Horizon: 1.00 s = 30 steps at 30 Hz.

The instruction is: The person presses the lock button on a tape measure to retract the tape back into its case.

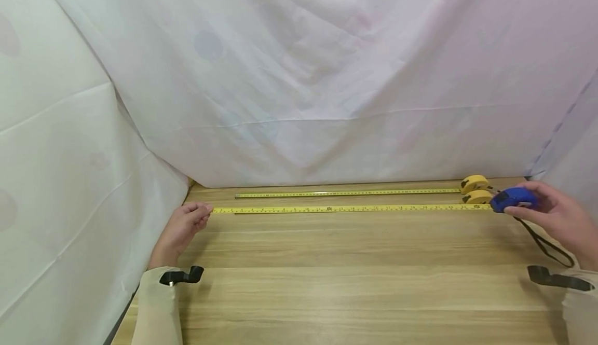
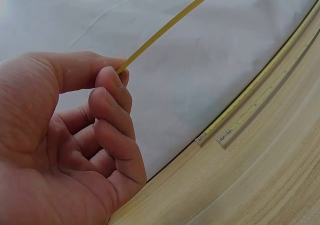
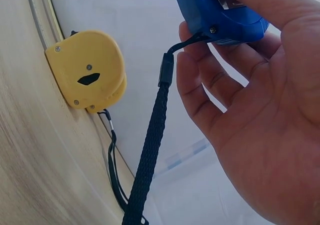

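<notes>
Left hand: pinching the free end of the long yellow blade
Right hand: wrapped round the blue tape measure, black strap dangling off it
Blue tape measure: held up over the right side of the counter, blade stretched pretty much straight across to the left
Yellow tape measures: two of 'em side by side on the counter near the back edge, blades pulled out too
Backdrop: whitish cloth, kinda wrinkly

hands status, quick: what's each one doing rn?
Left hand: closed, pinching the end of the extended yellow blade.
Right hand: closed, holding the blue tape measure.
</notes>
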Motion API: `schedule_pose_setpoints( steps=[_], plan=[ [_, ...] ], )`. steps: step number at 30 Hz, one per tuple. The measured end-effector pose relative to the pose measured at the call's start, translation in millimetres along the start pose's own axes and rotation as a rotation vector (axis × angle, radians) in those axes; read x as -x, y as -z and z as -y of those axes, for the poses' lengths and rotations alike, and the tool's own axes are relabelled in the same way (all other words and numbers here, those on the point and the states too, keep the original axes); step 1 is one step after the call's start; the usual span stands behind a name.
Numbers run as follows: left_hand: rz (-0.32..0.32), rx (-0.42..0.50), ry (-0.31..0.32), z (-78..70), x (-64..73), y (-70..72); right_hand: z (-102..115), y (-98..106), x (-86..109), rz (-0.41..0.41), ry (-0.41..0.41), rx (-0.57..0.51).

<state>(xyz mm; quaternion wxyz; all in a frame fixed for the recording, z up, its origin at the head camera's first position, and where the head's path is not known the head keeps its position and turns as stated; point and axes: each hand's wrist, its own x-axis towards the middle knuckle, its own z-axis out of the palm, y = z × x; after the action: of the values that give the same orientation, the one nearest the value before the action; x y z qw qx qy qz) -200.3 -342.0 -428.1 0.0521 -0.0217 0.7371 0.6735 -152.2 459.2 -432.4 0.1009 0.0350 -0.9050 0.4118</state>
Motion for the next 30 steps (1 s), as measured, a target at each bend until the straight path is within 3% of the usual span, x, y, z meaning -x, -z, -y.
schedule_pose_setpoints(
  steps=[12,30],
  plan=[
    [0.008,-0.010,0.001,0.0,-1.3,-1.8,7,-2,-2.4,0.011,-0.025,0.066],
    [0.024,-0.031,-0.008,-5.6,2.3,-2.2,24,-11,-3.9,0.036,0.026,0.010]
  ],
)
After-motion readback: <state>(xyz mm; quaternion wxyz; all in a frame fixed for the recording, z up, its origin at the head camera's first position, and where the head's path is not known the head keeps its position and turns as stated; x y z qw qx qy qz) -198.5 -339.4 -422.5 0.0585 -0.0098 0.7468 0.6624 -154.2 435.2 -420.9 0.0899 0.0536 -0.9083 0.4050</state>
